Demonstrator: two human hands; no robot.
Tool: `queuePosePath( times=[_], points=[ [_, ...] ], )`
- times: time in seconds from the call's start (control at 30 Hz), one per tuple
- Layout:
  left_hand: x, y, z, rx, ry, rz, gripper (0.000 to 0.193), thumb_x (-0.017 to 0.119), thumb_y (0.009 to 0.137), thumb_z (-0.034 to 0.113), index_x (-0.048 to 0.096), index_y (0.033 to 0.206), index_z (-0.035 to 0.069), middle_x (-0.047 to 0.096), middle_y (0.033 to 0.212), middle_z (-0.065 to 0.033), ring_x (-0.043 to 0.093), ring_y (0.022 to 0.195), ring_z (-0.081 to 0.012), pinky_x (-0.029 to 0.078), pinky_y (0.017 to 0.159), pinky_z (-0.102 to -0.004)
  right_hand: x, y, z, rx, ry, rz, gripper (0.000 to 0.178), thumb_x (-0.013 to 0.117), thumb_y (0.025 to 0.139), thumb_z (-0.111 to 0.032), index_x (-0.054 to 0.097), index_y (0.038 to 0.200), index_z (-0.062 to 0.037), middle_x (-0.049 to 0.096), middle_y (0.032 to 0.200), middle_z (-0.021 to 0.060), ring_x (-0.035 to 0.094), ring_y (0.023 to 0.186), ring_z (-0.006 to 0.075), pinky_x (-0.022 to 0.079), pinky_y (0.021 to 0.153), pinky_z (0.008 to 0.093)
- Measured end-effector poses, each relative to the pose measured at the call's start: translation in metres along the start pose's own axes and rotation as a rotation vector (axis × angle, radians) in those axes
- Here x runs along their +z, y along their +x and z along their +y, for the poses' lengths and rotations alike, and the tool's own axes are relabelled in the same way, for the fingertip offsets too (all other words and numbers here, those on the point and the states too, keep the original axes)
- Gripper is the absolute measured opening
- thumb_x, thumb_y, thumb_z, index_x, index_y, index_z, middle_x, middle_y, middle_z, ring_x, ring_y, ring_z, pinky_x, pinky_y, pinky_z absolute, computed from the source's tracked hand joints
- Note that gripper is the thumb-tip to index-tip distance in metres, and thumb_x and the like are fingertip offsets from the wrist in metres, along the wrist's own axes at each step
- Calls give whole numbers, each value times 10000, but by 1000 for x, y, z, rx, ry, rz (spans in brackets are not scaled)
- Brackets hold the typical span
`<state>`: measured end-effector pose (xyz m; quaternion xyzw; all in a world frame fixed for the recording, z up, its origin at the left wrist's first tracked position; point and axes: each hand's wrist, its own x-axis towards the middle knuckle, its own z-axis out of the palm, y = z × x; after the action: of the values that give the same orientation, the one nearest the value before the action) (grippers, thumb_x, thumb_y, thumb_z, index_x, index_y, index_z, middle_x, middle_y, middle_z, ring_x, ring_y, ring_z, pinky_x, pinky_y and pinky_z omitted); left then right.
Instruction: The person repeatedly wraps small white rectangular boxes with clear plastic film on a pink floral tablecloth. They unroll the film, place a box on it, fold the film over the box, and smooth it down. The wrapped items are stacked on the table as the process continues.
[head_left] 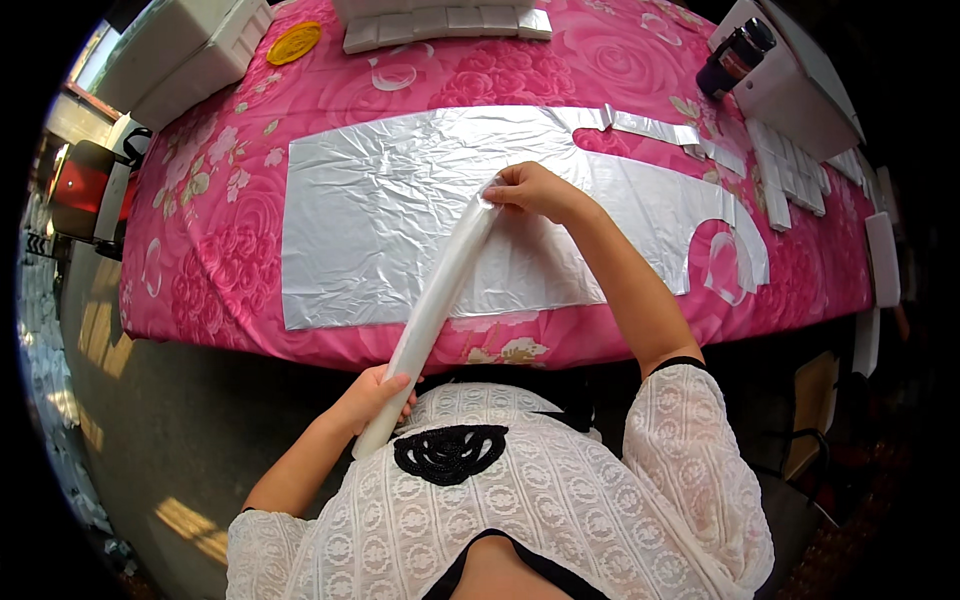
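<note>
A long, narrow roll of whitish plastic film (436, 300) slants from my lap up over the table. Near its lower end my left hand (375, 398) is wrapped round it, just off the table's front edge. My right hand (532, 192) pinches its upper end between thumb and fingers. Beneath the roll, a large silvery plastic bag (370, 210) lies spread flat and creased, its cut-out handles (735, 240) toward the right. The roll covers part of the bag.
Pink flowered cloth (215, 265) covers the table. White boxes (190, 60) stand back left, and another white box (790, 85) back right beside a dark flask (735, 60). Folded white bundles (785, 175) lie at right, more bundles (450, 25) at the back. A yellow disc (294, 43) lies back left.
</note>
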<state>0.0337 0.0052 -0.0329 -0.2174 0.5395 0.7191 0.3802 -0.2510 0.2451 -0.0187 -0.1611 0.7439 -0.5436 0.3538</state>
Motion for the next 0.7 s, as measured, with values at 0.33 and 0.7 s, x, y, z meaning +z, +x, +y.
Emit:
queuePosePath(
  times=[0.33,0.7],
  points=[
    [-45,-47,-4,-153,145,-131,407,656,759,257,528,1051,4,617,866,-83,589,765,-140,486,730,-289,-155,-17,60,-12,-107,660,192,612,807,-186,606,770,3,558,625,10,470,522,77,352,473,228],
    [-7,15,124,453,1350,13,457,724,656,321,607,1022,74,631,898,-142,598,838,-289,459,747,-365,-88,10,35,-124,-106,393,174,596,838,-177,616,826,-5,555,665,-9,476,583,53,375,517,212]
  ],
)
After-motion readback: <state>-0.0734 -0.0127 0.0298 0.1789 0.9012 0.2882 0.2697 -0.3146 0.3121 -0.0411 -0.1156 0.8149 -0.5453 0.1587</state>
